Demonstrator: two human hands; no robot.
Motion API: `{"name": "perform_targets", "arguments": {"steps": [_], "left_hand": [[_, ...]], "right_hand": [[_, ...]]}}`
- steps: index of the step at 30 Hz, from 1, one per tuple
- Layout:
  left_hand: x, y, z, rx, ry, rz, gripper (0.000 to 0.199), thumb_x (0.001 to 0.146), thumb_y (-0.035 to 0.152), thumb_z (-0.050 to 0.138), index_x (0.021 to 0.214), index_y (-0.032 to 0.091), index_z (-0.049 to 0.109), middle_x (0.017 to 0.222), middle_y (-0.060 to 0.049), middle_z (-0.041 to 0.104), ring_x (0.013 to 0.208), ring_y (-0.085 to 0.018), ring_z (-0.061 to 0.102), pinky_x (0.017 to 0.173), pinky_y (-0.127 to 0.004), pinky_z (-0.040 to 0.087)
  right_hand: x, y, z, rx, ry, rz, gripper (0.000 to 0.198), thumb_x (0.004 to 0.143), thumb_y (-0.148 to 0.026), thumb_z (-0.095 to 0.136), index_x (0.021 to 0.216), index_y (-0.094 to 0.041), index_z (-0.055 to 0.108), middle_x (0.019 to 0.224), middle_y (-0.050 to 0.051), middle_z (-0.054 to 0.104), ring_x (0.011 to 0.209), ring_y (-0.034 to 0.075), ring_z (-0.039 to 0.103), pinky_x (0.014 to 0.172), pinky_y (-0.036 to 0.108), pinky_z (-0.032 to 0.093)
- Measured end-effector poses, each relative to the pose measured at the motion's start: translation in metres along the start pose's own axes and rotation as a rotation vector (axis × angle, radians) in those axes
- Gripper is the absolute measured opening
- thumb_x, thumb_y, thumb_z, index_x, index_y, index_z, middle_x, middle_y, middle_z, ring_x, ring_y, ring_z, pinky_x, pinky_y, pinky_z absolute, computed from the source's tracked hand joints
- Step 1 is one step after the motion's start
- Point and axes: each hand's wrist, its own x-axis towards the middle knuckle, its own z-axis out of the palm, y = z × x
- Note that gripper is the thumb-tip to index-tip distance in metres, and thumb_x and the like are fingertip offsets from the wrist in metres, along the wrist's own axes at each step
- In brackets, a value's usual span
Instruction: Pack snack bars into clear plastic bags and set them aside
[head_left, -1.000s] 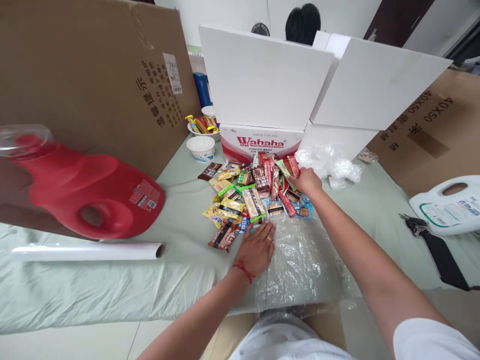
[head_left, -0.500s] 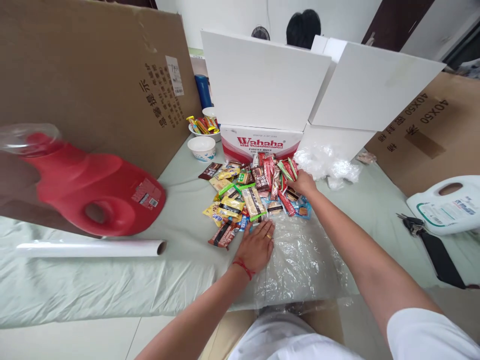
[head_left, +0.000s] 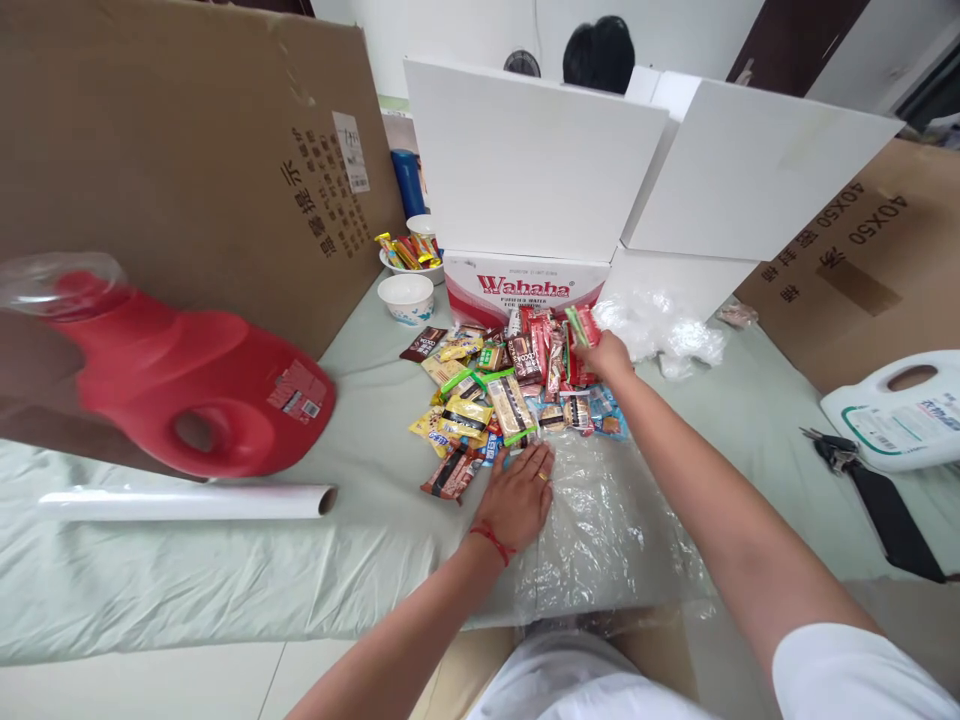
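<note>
A pile of wrapped snacks [head_left: 511,405] in yellow, brown, red, green and blue covers the middle of the table. My right hand [head_left: 609,358] is closed on red-and-green snack packets [head_left: 582,326], raised a little over the pile's right side. How many packets are in it I cannot tell. At the pile's front edge my left hand [head_left: 517,495] lies flat with its fingers stretched, palm down, holding nothing. Beside it a clear plastic bag [head_left: 611,530] spreads toward the table's front edge. It reaches up to the snacks.
Behind the pile stands a Wahaha carton [head_left: 536,160] with raised white flaps. Bowls [head_left: 406,298] stand left of it, crumpled clear plastic [head_left: 660,325] right. A red jug [head_left: 202,380] and white roll [head_left: 187,502] lie left; a white jug [head_left: 900,410] and scissors [head_left: 870,500] right. Someone's head shows behind.
My right hand has lifted the red-and-green packets slightly out of the pile's right side. My left hand stays flat in the same place. The view has shifted slightly.
</note>
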Motion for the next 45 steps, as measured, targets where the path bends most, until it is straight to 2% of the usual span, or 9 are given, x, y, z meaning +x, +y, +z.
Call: {"name": "perform_targets", "arguments": {"steps": [3,7,14,19,24,30,36,41,45], "left_hand": [[0.000,0.000,0.000,-0.017,0.007,-0.007,0.049,0.107,0.032,0.037,0.153,0.022,0.051,0.160,-0.007,0.052,0.149,-0.023,0.046,0.129,-0.052,0.020],[0.000,0.001,-0.002,-0.037,0.025,-0.003,0.051,0.109,0.039,0.034,0.153,0.023,0.051,0.159,-0.008,0.052,0.148,-0.024,0.047,0.129,-0.052,0.021],[0.001,0.003,-0.005,-0.012,-0.007,-0.030,0.055,0.108,0.045,0.035,0.156,0.022,0.047,0.164,-0.005,0.045,0.154,-0.025,0.038,0.130,-0.054,0.020],[0.002,0.004,-0.006,0.011,-0.015,-0.043,0.054,0.109,0.043,0.030,0.156,0.026,0.047,0.164,-0.002,0.044,0.158,-0.024,0.031,0.132,-0.056,0.014],[0.003,0.003,-0.006,-0.001,-0.030,-0.050,0.053,0.109,0.035,0.028,0.156,0.022,0.047,0.164,-0.003,0.045,0.158,-0.024,0.030,0.131,-0.056,0.013],[0.004,0.005,-0.007,0.015,-0.038,-0.053,0.052,0.107,0.031,0.031,0.156,0.021,0.048,0.164,-0.004,0.045,0.158,-0.025,0.031,0.131,-0.058,0.011],[0.004,0.006,-0.008,0.032,-0.047,-0.058,0.053,0.106,0.030,0.033,0.155,0.022,0.049,0.164,-0.005,0.045,0.157,-0.027,0.032,0.130,-0.058,0.013],[0.003,0.007,-0.008,0.061,-0.047,-0.049,0.053,0.107,0.032,0.030,0.156,0.022,0.048,0.164,-0.005,0.044,0.158,-0.028,0.030,0.129,-0.060,0.015],[0.003,0.007,-0.008,0.070,-0.054,-0.058,0.053,0.107,0.037,0.031,0.156,0.024,0.048,0.164,-0.004,0.044,0.158,-0.028,0.030,0.129,-0.059,0.015]], "right_hand": [[-0.002,-0.017,0.010,-0.026,-0.029,0.025,0.071,0.072,-0.037,0.087,0.132,-0.013,0.059,0.130,0.023,0.069,0.117,0.034,0.068,0.094,0.041,0.054],[0.001,-0.021,0.007,0.025,-0.047,0.031,0.055,0.070,-0.021,0.084,0.121,-0.013,0.066,0.123,0.022,0.072,0.111,0.034,0.071,0.092,0.041,0.055],[-0.027,0.015,-0.046,0.289,-0.029,-0.176,0.054,0.076,-0.023,0.069,0.129,-0.015,0.061,0.116,0.008,0.075,0.095,0.022,0.072,0.080,0.030,0.057],[-0.106,0.061,-0.082,0.182,-0.408,-0.555,0.052,0.069,-0.024,0.071,0.120,-0.019,0.065,0.098,0.002,0.074,0.084,0.024,0.068,0.073,0.031,0.053],[-0.168,0.091,-0.055,-0.163,-0.640,-0.749,0.045,0.073,-0.017,0.071,0.118,-0.020,0.067,0.103,0.007,0.072,0.091,0.026,0.066,0.080,0.034,0.051],[-0.187,0.120,-0.012,-0.137,-0.373,-0.820,0.080,0.081,-0.043,0.083,0.150,-0.020,0.051,0.146,0.017,0.056,0.132,0.036,0.049,0.109,0.052,0.044],[-0.207,0.117,-0.001,-0.102,-0.217,-0.858,0.074,0.091,-0.060,0.069,0.149,-0.016,0.054,0.146,0.020,0.056,0.136,0.038,0.046,0.113,0.057,0.040],[-0.215,0.111,0.009,-0.188,-0.199,-0.937,0.061,0.097,-0.050,0.064,0.150,-0.020,0.054,0.150,0.016,0.056,0.145,0.037,0.039,0.121,0.061,0.028],[-0.214,0.112,0.010,-0.203,-0.191,-0.881,0.077,0.095,-0.054,0.066,0.158,-0.015,0.043,0.152,0.020,0.053,0.143,0.037,0.042,0.119,0.060,0.031]]}}
